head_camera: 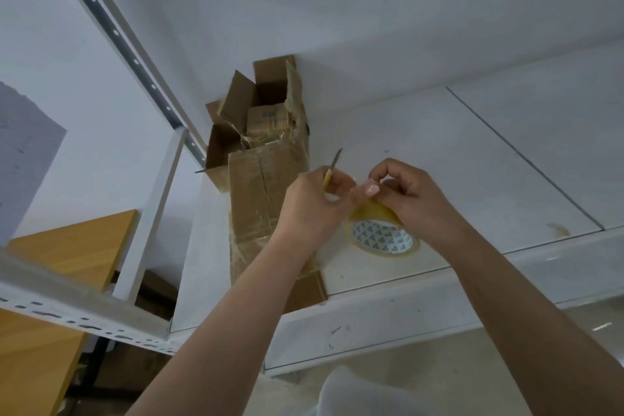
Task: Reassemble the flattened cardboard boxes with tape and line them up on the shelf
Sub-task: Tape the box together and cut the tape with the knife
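- Shelf [388, 311]: white painted metal, scuffed along its front lip, with smooth white boards on top; everything for the task lies on it.
- Tape [383, 236]: a roll of clear yellowish film on a card core printed with small triangles, lying flat on the shelf below the hands.
- Right hand [410, 194]: its grip is closed, fingertips pinching the loose tape end lifted off the roll.
- Left hand [314, 203]: curled round a knife [332, 167] with a yellow handle and a thin, pointed blade aimed up and away; its thumb meets the tape end too.
- Step, as I judge it: freeing or cutting a strip of tape. Next calls for holding the film taut, slicing it clean, then carrying it to a box seam without letting it fold on itself.
- Flat box [256, 199]: creased brown cardboard with shiny old tape, lying just left of the hands, not yet squared up.
- Open box [270, 105]: behind it against the wall, flaps torn and ragged, smaller cardboard inside.
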Demonstrator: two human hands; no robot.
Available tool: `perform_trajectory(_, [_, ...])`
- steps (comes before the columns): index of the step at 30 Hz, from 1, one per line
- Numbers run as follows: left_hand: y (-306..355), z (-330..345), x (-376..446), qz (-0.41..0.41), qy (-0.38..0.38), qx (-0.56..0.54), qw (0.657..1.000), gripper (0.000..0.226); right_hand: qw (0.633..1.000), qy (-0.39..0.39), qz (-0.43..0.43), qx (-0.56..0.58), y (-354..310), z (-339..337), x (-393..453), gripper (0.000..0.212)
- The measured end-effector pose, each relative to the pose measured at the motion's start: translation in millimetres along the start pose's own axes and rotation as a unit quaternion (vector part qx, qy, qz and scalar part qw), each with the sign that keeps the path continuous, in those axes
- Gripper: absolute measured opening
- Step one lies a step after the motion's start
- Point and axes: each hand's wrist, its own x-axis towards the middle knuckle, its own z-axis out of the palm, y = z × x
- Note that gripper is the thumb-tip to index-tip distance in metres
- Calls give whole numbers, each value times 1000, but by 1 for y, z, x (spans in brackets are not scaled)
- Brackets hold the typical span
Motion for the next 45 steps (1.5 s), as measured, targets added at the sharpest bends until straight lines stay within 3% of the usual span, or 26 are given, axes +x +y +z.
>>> perform_trajectory(2, [-1, 5, 1, 10, 43, -17, 999, 33, 999, 23, -8, -36, 1, 0, 0, 14])
perform_trajectory(5, [3, 10, -1, -3, 65, -47, 997, 36, 986, 98, -17, -137, 9, 5, 2, 15])
perform_trajectory(8, [8, 20, -9, -81, 47, -186, 978, 44, 965, 174, -57, -185, 14, 11, 4, 27])
perform_trajectory(11, [11, 28, -19, -163, 34, -283, 945, 37, 956, 200, -87, -195, 19, 12, 7, 32])
perform_trajectory(15, [10, 8, -24, -152, -35, -225, 962, 18, 934, 234, -92, -255, 28, 17, 13, 31])
perform_trajectory(17, [8, -5, -28, -134, -44, -185, 972, 20, 920, 237, -92, -298, 35, 20, 15, 28])
perform_trajectory(22, [-10, -68, -31, -78, 142, -167, 972, 18, 881, 291, -15, -374, 63, 2, 19, 18])
perform_trajectory(26, [-45, -101, -33, -74, 220, -124, 965, 20, 888, 236, 11, -396, 77, 16, 11, 24])
perform_trajectory(28, [-61, -103, -39, -85, 213, -109, 967, 15, 900, 179, 79, -390, 78, 30, 10, 36])
perform_trajectory(30, [-77, -102, -45, -92, 188, -92, 974, 5, 888, 174, 124, -407, 71, 40, 11, 49])
perform_trajectory(32, [-87, -98, -51, -96, 164, -83, 978, 21, 906, 173, 29, -386, 47, 50, 12, 50])
perform_trajectory(34, [-91, -92, -56, -98, 145, -95, 980, 47, 950, 81, -93, -287, 17, 64, 15, 52])
perform_trajectory(35, [-92, -88, -57, -98, 130, -110, 980, 58, 963, 15, -113, -246, 4, 71, 15, 55])
perform_trajectory(38, [-96, -78, -60, -99, 88, -139, 981, 66, 963, -121, -55, -234, -13, 90, 14, 71])
perform_trajectory(41, [-101, -76, -60, -87, 88, -110, 986, 56, 961, -147, -32, -233, -12, 96, 10, 82])
perform_trajectory(45, [-115, -78, -63, -59, 75, -64, 993, 64, 958, -142, -62, -242, -5, 98, 8, 77])
